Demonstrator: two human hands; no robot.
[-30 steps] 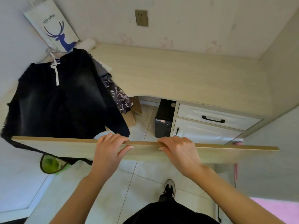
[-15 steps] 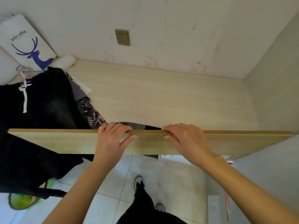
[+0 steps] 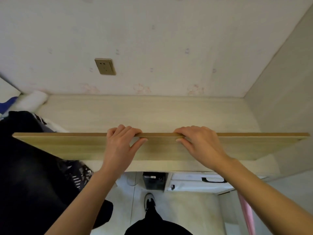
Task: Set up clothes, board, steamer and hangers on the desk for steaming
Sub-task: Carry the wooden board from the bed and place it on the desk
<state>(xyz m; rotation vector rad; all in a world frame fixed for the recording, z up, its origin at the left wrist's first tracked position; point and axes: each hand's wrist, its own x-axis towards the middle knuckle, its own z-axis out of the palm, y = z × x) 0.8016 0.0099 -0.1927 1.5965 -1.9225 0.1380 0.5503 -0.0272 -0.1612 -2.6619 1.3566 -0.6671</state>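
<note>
A wall socket (image 3: 105, 66) above; a black computer tower (image 3: 153, 180) and white drawers (image 3: 194, 183) below.

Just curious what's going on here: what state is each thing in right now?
Wooden board: held on edge over the desk.
Left hand: gripping the board's top edge.
Right hand: gripping the top edge.
Desk: bare in the middle.
Dark clothes: piled at left.
Drawers: closed.

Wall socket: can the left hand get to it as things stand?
Probably not right away. The left hand and right hand both grip the board, held upright between the person and the socket. The desk below is bare.
</note>
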